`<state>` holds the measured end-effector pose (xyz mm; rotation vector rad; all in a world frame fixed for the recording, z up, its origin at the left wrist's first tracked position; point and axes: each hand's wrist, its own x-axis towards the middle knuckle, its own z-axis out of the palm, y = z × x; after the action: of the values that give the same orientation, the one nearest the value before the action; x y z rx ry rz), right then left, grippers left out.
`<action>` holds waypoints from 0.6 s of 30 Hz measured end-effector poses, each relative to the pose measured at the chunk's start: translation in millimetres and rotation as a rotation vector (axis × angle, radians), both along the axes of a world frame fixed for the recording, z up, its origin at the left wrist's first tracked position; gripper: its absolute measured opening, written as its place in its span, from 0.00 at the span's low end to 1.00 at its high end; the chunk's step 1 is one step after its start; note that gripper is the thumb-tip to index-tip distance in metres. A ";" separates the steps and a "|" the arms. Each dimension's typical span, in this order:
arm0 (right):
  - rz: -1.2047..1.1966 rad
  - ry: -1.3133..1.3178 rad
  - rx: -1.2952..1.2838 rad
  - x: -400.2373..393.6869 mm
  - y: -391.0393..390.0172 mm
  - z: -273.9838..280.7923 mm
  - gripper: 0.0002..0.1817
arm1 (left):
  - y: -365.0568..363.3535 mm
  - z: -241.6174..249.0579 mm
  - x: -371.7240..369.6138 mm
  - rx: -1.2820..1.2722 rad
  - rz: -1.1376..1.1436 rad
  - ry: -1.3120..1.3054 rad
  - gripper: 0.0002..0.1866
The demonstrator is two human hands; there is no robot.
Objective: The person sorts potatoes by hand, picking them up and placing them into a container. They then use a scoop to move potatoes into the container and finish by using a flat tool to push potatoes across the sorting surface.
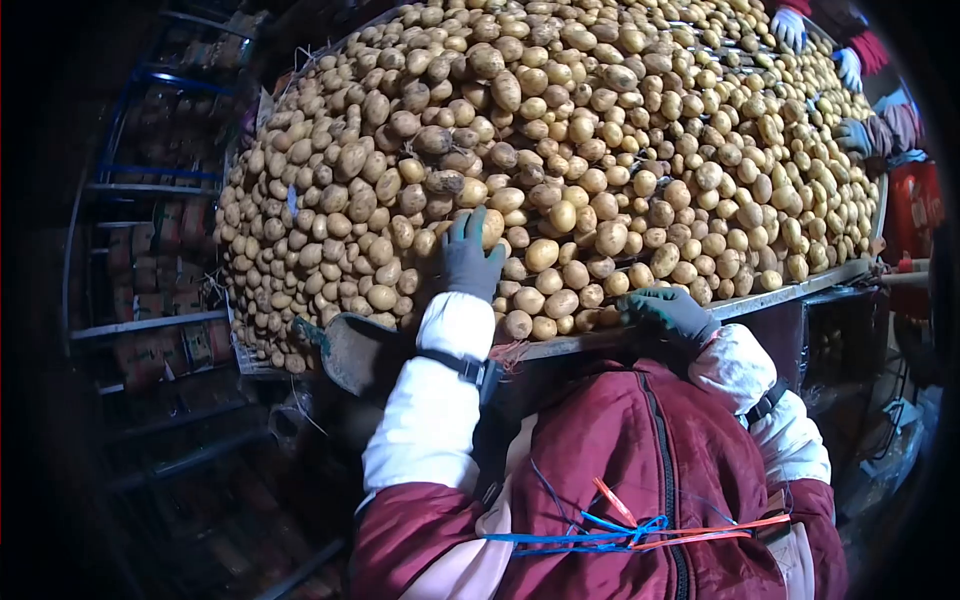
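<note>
Potatoes lie heaped over a wide table with a metal front edge. My left hand, in a grey-green glove, reaches onto the heap near the middle, its fingers apart and resting against a potato. At the front edge my right hand, gloved alike, lies bent over the rim beside the nearest potatoes. Its fingers reach to the left, and whether something is under them cannot be seen.
A scoop-like metal chute juts out at the front left. Racks with packed bags stand at the left. Gloved hands of other people work at the upper right, near a red container. Blue and orange strings hang over my jacket.
</note>
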<state>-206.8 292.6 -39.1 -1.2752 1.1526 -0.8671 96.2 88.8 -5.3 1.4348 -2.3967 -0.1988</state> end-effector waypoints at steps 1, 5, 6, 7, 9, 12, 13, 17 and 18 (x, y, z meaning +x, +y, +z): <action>-0.016 -0.016 -0.003 2.4 -0.7 2.5 0.17 | -5.9 7.0 -5.0 0.093 0.060 -0.092 0.32; -0.216 -0.429 0.584 14.3 -26.7 52.1 0.22 | -6.2 -4.5 -41.6 0.614 0.181 0.407 0.35; -0.273 -0.466 0.552 19.3 -32.1 66.6 0.24 | 11.6 -6.0 -55.1 0.598 0.078 0.404 0.36; -0.376 -0.644 0.715 29.8 -40.3 92.5 0.27 | 37.7 -11.0 -70.1 0.771 -0.092 0.696 0.34; -0.307 -0.856 0.687 27.5 -42.0 52.0 0.27 | 74.3 37.5 -93.0 0.823 -0.184 0.484 0.32; -0.356 -1.012 0.767 23.3 -33.7 9.0 0.25 | 59.2 19.0 -87.3 0.541 -0.203 0.345 0.30; -0.346 -1.001 0.812 14.5 -27.4 15.3 0.23 | 47.4 10.4 -77.0 0.455 -0.191 0.329 0.28; -0.263 -0.353 0.187 -4.3 3.3 -29.5 0.17 | 38.4 -0.6 -104.3 0.108 -0.387 0.031 0.29; -0.269 -0.351 0.189 -6.1 0.6 -11.6 0.17 | 39.6 -4.0 -117.3 0.100 -0.408 -0.050 0.30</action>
<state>-213.0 293.3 -50.6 -0.7862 1.1054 -1.1026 -21.0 128.4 -9.3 0.9809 -2.7328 -0.3889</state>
